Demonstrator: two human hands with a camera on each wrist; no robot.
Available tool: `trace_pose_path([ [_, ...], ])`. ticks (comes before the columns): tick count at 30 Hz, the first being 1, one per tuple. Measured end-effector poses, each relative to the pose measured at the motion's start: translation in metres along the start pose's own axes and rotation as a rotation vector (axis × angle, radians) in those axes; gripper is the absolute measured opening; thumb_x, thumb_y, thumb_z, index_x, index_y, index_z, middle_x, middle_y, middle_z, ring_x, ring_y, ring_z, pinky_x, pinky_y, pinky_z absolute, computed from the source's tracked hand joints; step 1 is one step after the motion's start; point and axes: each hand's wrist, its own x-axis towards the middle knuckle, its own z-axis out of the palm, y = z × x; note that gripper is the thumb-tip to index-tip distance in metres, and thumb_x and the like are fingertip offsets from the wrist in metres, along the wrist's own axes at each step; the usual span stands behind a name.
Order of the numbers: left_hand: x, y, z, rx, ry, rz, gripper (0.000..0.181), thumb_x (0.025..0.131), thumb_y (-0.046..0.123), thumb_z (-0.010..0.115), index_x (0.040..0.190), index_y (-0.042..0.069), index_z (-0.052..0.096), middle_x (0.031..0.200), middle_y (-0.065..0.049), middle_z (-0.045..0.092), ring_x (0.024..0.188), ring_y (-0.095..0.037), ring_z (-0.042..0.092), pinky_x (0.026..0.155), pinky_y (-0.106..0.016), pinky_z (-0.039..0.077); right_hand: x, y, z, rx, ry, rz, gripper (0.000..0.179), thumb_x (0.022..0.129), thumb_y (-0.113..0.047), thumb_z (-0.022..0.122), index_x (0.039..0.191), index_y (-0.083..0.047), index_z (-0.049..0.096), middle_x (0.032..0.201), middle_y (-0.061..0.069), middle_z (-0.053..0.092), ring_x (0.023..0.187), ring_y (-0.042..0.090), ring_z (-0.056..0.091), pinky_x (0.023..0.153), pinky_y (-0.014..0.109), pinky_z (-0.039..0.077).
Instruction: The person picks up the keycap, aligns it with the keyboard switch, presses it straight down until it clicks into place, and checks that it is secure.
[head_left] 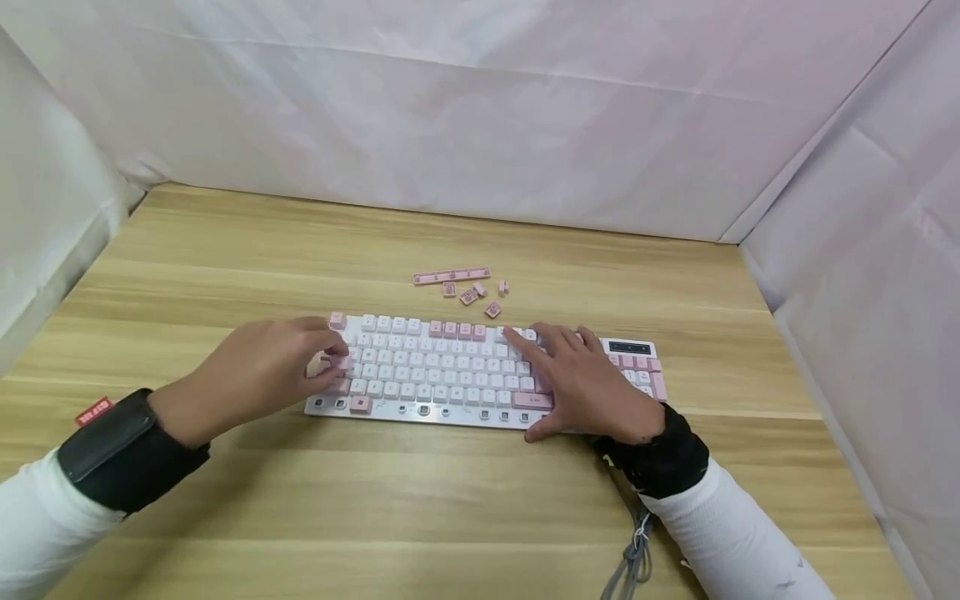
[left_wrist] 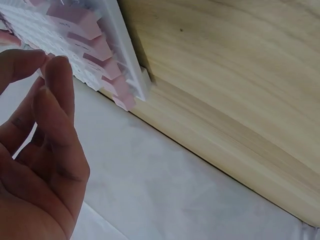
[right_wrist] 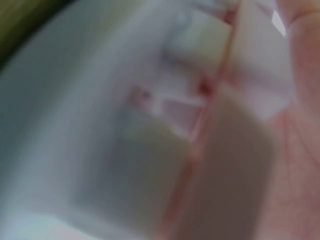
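A white keyboard (head_left: 386,409) with white and pink keycaps lies across the table. Along its near row, several switches stand bare around one pink keycap (head_left: 361,404). My left hand (head_left: 258,362) is at the keyboard's left end; in the left wrist view its thumb and forefinger pinch a small pinkish piece (left_wrist: 48,59), apparently a keycap, mostly hidden by the fingertips. My right hand (head_left: 588,383) rests over the right part of the keyboard with spread fingers, covering some keys. The right wrist view is blurred, showing large keycaps (right_wrist: 225,165) beside the palm.
Behind the keyboard lie a long pink spacebar (head_left: 452,276) and several small loose pink keycaps (head_left: 492,309). A bundled grey cable (head_left: 636,550) runs beside the right forearm. White cloth walls (head_left: 480,108) stand around the wooden table (head_left: 420,517).
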Motion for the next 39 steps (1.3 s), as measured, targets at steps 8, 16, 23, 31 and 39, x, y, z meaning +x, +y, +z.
trace_pose_path([
  [8,-0.022,-0.004,0.0,-0.01,-0.022,-0.001,0.019,0.078,0.019,0.085,0.096,0.015,0.079,0.092,0.001,0.073,0.06,-0.003,0.049,0.05,-0.02,0.038,0.001,0.001,-0.001,0.001,-0.019,0.008,0.131,0.055,-0.075,0.083,0.161,-0.025,0.022,0.153,0.016,0.039,0.137,0.035,0.041,0.113,0.062,0.029],
  [16,-0.031,-0.004,0.004,-0.02,-0.074,-0.021,0.016,0.08,0.02,0.084,0.095,0.02,0.077,0.093,0.004,0.074,0.061,-0.003,0.048,0.052,-0.022,0.038,0.001,0.0,-0.003,0.012,-0.025,0.012,0.132,0.056,-0.073,0.084,0.161,-0.025,0.021,0.155,0.016,0.038,0.139,0.035,0.039,0.114,0.063,0.028],
  [23,-0.032,-0.004,0.007,-0.023,-0.089,-0.022,0.017,0.08,0.02,0.085,0.095,0.019,0.078,0.093,0.003,0.073,0.061,-0.002,0.048,0.052,-0.02,0.039,0.001,0.001,-0.004,0.016,-0.024,0.013,0.131,0.055,-0.073,0.085,0.161,-0.025,0.023,0.154,0.016,0.038,0.138,0.036,0.04,0.113,0.063,0.028],
  [31,-0.032,-0.003,0.009,-0.013,-0.041,0.018,0.017,0.078,0.017,0.086,0.093,0.02,0.078,0.09,0.006,0.073,0.062,0.0,0.051,0.053,-0.023,0.047,0.001,0.002,-0.005,0.015,-0.026,0.017,0.131,0.056,-0.073,0.084,0.161,-0.025,0.022,0.154,0.016,0.038,0.137,0.036,0.04,0.113,0.062,0.028],
  [39,-0.032,-0.002,0.007,-0.003,-0.064,0.003,0.015,0.078,0.021,0.086,0.091,0.023,0.079,0.089,0.007,0.073,0.062,0.0,0.051,0.052,-0.021,0.043,0.001,0.002,-0.005,0.022,-0.037,0.014,0.131,0.057,-0.074,0.083,0.161,-0.026,0.02,0.155,0.016,0.036,0.139,0.036,0.038,0.114,0.063,0.027],
])
